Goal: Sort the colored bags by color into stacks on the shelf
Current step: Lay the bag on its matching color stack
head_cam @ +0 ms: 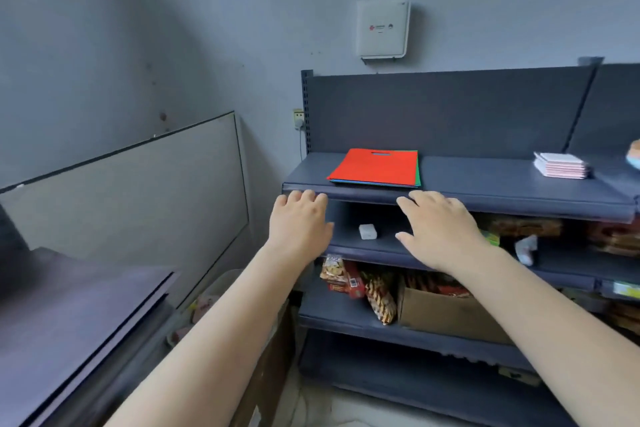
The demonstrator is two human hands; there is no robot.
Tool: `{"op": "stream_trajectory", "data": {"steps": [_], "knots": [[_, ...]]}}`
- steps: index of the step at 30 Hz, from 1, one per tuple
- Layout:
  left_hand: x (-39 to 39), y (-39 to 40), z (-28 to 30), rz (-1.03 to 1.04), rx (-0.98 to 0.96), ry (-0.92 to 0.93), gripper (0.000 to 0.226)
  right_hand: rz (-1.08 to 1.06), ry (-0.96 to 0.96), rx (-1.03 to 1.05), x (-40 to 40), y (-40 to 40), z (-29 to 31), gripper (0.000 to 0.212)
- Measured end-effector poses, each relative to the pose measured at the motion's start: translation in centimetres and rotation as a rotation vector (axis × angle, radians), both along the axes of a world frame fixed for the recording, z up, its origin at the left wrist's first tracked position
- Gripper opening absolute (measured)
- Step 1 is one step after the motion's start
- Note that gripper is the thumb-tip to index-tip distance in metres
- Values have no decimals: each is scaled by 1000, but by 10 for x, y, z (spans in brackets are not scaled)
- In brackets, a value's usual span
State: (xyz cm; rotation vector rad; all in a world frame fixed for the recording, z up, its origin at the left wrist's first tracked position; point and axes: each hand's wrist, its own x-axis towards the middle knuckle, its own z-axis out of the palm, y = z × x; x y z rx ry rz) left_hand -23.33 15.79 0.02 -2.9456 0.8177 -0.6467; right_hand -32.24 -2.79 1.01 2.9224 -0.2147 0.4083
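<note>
One flat pile of colored bags [375, 168] lies on the top shelf [485, 180] of a dark blue-grey metal rack, near its left end. A red bag with a slot handle cut near its far edge covers the pile; thin blue and green edges show beneath it at the front and right. The fabric looks matte and smooth, the corners square.

Both hands reach toward the shelf's front lip, just below the pile. The left hand [299, 222] has relaxed, nearly straight fingers with the tips at the lip, holding nothing. The right hand [440, 229] is spread flat, palm down, also holding nothing.

Farther right on the same shelf sits a stack of white and pink square pads [561, 166]. A small white cube [367, 231] rests on the shelf below, between the hands. Lower shelves hold snack packets [341, 276] and a cardboard box [446, 314]; their print is unreadable. A white wall box [382, 29] with a red logo hangs above.
</note>
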Motion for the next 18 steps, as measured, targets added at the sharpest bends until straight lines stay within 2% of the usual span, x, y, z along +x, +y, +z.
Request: {"op": "stream_trajectory", "data": {"steps": [8,18], "knots": [[107,-77,-17,-100,28,31,39,-125,23,22,82,-58,-11,54],[208,-145,-49,-98,40,111,43,-133,84,71,174,-139,-45,53]]}}
